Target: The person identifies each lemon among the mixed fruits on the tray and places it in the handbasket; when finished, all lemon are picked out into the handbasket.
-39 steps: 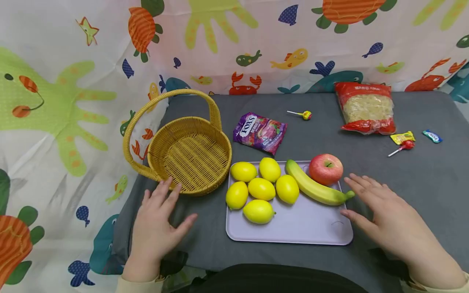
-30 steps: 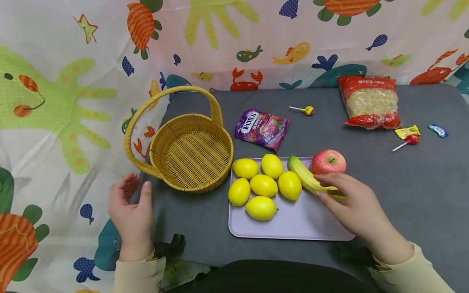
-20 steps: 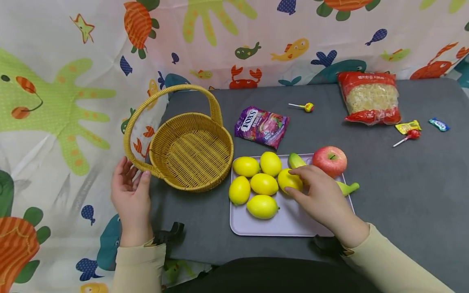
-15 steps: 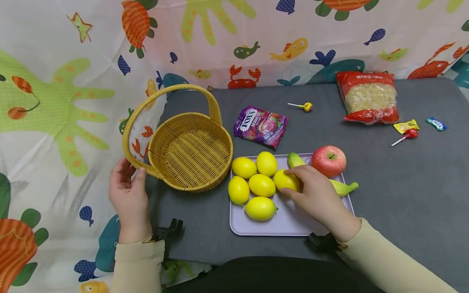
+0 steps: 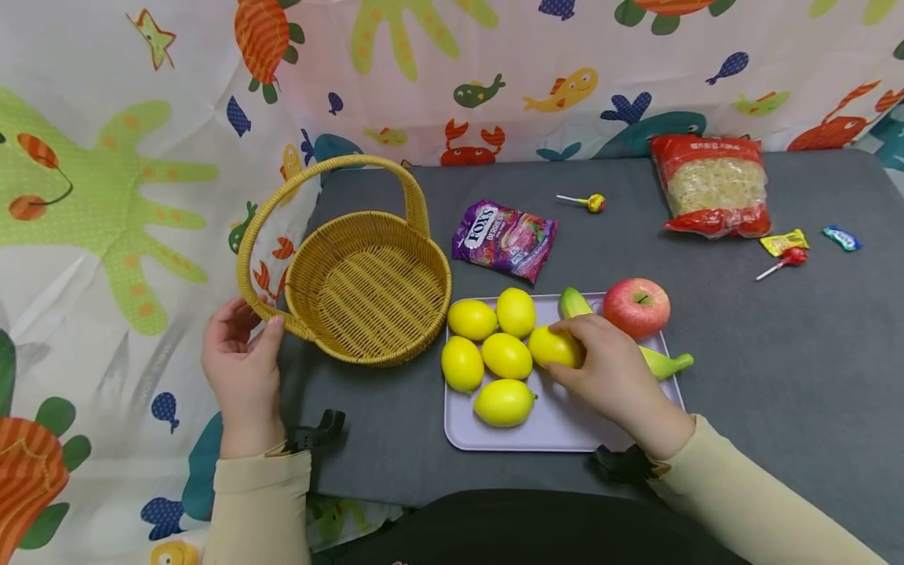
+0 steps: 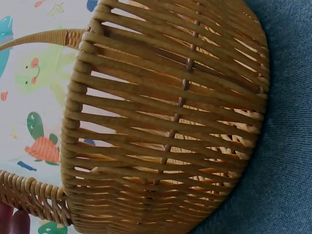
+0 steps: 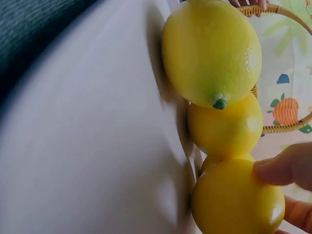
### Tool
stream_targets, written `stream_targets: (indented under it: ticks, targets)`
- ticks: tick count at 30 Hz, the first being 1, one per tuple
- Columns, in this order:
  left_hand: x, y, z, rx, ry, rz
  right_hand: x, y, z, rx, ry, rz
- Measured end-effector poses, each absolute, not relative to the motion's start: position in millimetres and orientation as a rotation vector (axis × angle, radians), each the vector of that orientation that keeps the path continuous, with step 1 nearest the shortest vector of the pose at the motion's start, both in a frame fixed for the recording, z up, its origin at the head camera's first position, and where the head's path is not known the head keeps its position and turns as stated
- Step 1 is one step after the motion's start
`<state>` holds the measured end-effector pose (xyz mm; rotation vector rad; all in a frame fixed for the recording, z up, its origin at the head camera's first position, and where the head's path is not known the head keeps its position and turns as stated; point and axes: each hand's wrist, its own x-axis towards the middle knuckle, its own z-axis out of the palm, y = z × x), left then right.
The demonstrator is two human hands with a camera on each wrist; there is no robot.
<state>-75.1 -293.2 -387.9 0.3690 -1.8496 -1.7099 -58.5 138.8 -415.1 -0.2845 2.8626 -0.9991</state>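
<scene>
In the head view my right hand (image 5: pixel 609 375) pinches a yellow lemon (image 5: pixel 554 346) between thumb and fingers on a pale lilac tray (image 5: pixel 551 424). The right wrist view shows the thumb (image 7: pixel 287 168) against this lemon, which touches its neighbour. Several other lemons (image 5: pixel 504 402) lie to its left. A banana (image 5: pixel 664 364), partly hidden behind the right hand, lies beside an apple (image 5: pixel 637 307) at the tray's far right. My left hand (image 5: pixel 242 377) holds the lower end of the handle of a wicker basket (image 5: pixel 304 263); the basket contains nothing.
Behind the tray lies a purple candy bag (image 5: pixel 504 240). A yellow lollipop (image 5: pixel 595 203), a red noodle-like packet (image 5: pixel 712 187), a red lollipop (image 5: pixel 791 256) and wrapped candies (image 5: pixel 842 238) are farther right and back. A patterned curtain (image 5: pixel 523 47) borders the grey table.
My right hand moved left over the banana and took hold of the lemon, nudging it slightly left. My left hand drew back, then took hold of the basket handle.
</scene>
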Motion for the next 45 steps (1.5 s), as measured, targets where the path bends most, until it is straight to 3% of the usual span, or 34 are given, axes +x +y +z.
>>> stream_targets:
  ticks: [12,19,29,45]
  targets:
    - [-65.9,-298.3,-377.7,0.344,-1.831,-1.714,-63.9,144.0,-389.1,-0.335,2.799,-1.177]
    - [-69.5,-299.5,-375.3,0.296,-1.863,-1.683,-88.5,127.8,-358.0,-0.408,2.551,-1.386]
    - [-79.5,-293.0,-377.0,0.251,-1.952,-1.667,-133.3,60.8,-336.4,-0.661,2.375,-1.424]
    - [-74.3,-299.4,-380.7,0.264,-1.970,-1.671,-164.6,-50.4,-358.5,-1.012,2.298,-0.899]
